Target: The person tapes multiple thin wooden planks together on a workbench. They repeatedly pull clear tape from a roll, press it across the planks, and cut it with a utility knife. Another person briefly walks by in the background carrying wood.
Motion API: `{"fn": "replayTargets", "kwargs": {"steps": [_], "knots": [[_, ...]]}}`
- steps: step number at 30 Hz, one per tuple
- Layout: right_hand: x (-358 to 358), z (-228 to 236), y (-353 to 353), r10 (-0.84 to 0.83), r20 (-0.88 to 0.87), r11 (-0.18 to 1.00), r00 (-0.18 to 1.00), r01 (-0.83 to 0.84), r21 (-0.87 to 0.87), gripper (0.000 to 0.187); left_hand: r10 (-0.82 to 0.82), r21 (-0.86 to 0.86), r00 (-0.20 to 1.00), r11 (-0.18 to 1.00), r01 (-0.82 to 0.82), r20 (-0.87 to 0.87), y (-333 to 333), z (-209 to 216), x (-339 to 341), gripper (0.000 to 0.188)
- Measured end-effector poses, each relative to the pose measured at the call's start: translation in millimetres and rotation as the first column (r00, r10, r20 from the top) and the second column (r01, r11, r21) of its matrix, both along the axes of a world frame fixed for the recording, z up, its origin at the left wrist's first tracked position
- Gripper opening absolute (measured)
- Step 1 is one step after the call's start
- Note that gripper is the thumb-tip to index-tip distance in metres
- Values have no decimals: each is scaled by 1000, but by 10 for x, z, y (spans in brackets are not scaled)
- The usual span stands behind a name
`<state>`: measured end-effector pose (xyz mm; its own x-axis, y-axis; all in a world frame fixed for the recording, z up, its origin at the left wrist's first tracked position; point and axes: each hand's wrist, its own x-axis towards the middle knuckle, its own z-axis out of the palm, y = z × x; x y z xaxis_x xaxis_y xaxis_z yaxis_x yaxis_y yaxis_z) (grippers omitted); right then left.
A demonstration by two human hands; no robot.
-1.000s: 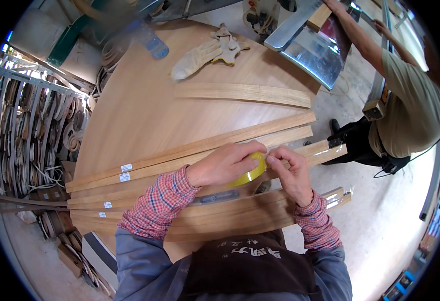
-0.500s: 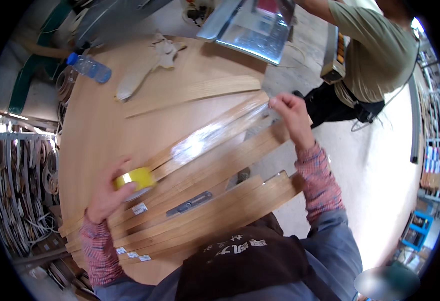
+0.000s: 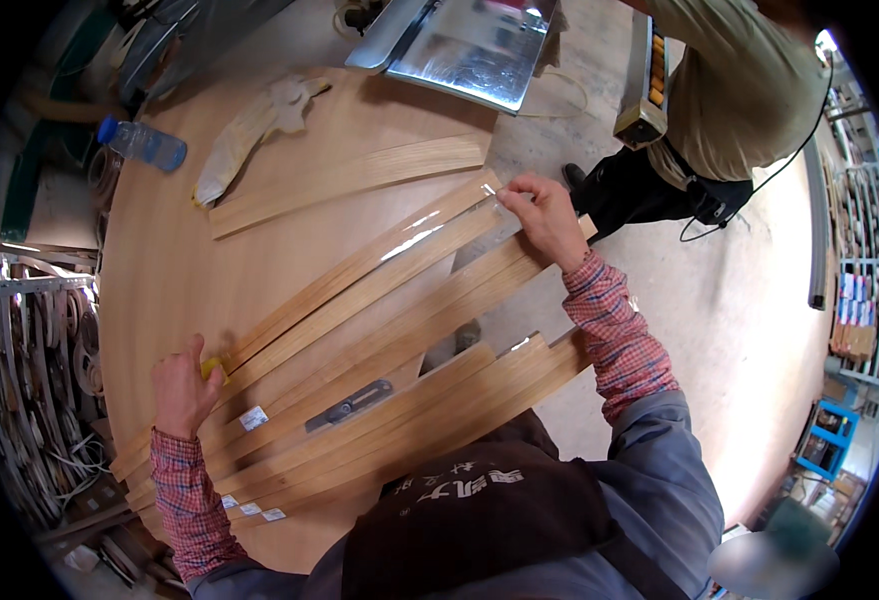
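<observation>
Fingers of my left hand [image 3: 183, 390] curl round the yellow roll [image 3: 214, 368], my right hand [image 3: 549, 223] pinches clear tape [image 3: 414, 238] near one end of wood strips [image 3: 359, 298] across the worktop [image 3: 159, 270], and this stretching probably needs steady pulling.

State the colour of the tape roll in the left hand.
Yellow; the tape roll shows best in the head view.

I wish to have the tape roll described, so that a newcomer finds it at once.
On the big table, look along the strips to the left hand. The tape roll is there, just right of the hand and partly hidden by it. Its bright yellow sets it apart from the brown strips.
</observation>
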<state>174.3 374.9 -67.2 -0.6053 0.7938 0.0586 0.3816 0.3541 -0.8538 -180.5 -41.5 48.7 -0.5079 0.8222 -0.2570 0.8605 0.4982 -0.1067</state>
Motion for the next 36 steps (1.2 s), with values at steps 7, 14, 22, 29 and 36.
{"fn": "replayTargets", "kwargs": {"steps": [7, 14, 22, 29, 36], "knots": [[-19, -37, -10, -30, -23, 993, 999, 33, 115, 22, 2, -114, 999, 993, -7, -43, 176, -51, 166, 32], [12, -38, 77, -4, -11, 995, 1000, 5, 101, 20, 0, -95, 991, 995, -12, -133, 345, -156, 315, 32], [-22, -125, 111, 43, 1, 983, 999, -42, 181, 22, -111, -50, 984, 993, 105, -140, 4, -611, -30, 37], [-28, -74, 97, 24, -6, 999, 1000, -24, 49, 22, -177, 2, 973, 984, 179, -146, 454, -360, 410, 53], [-28, -174, 124, 23, -69, 1000, 997, -24, -15, 23, -319, 296, 947, 908, 297, 30, 1427, -390, 1096, 69]]}}
